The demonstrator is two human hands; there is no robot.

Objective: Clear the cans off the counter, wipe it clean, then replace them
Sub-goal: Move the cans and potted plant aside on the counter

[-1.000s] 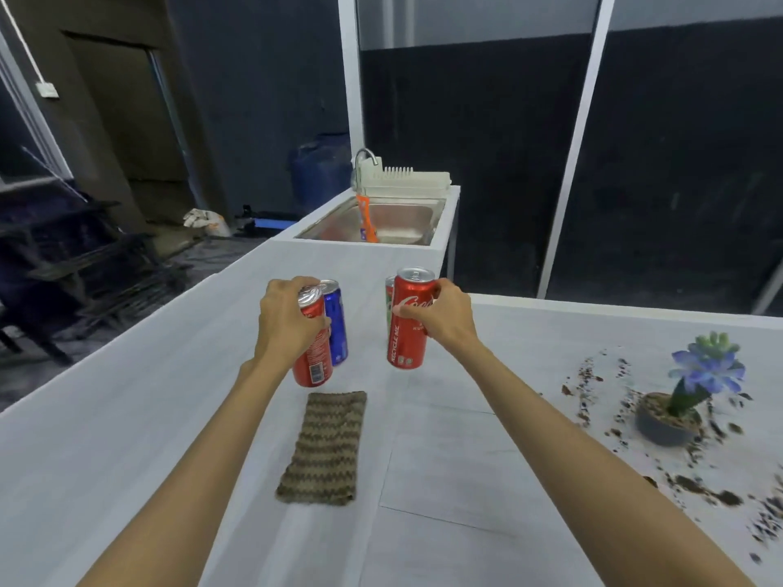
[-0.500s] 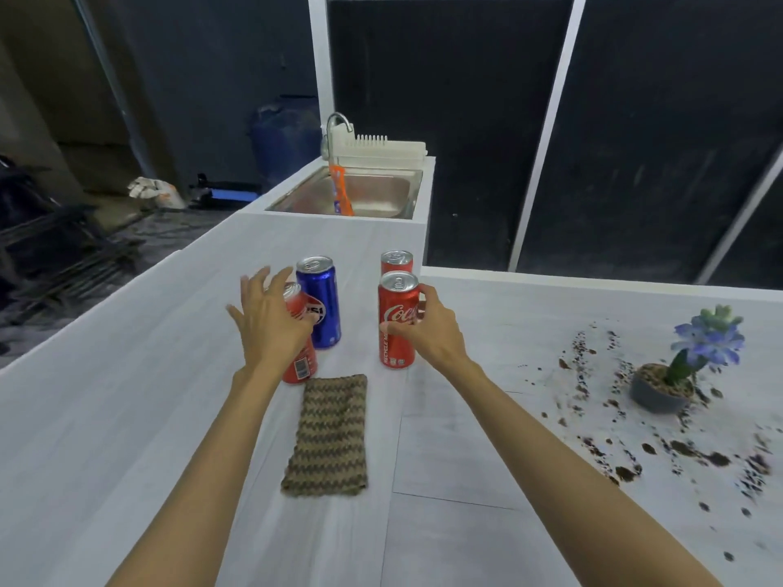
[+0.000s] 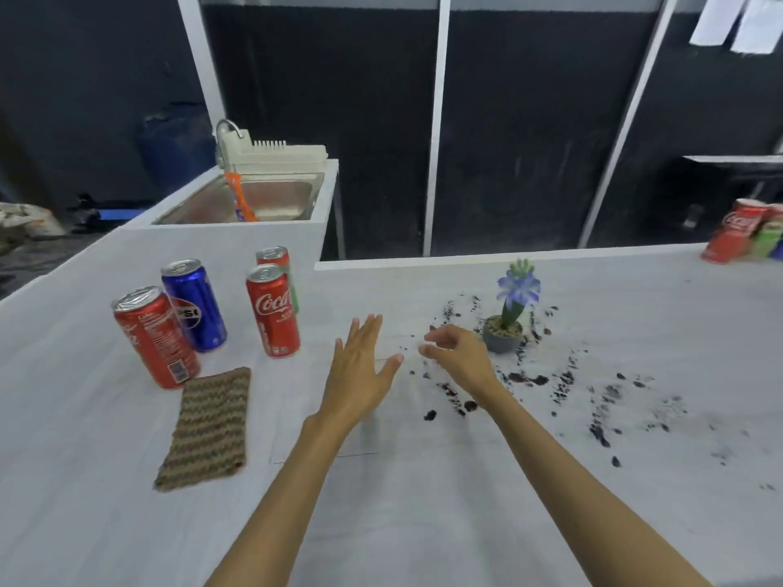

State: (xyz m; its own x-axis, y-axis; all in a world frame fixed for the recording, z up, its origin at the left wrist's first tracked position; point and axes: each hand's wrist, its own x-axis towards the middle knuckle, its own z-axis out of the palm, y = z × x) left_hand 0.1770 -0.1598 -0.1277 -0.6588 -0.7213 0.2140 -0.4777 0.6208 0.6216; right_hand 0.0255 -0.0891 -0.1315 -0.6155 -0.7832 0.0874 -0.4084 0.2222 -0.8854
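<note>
Hands (image 3: 364, 366) empty at centre frame!
Left spread flat, right (image 3: 459, 358) loosely curled; cans (image 3: 271, 315) stand left, cloth (image 3: 207, 430) below them.

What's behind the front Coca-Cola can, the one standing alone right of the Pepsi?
Another can stands directly behind the Coca-Cola can. Only its red top, silver lid and a green strip down its right side show; its label is covered, so the brand can't be read.

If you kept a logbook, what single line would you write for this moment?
hands: left open, right loosely curled, both empty | four cans standing left | cloth flat, untouched | soil unwiped
</note>
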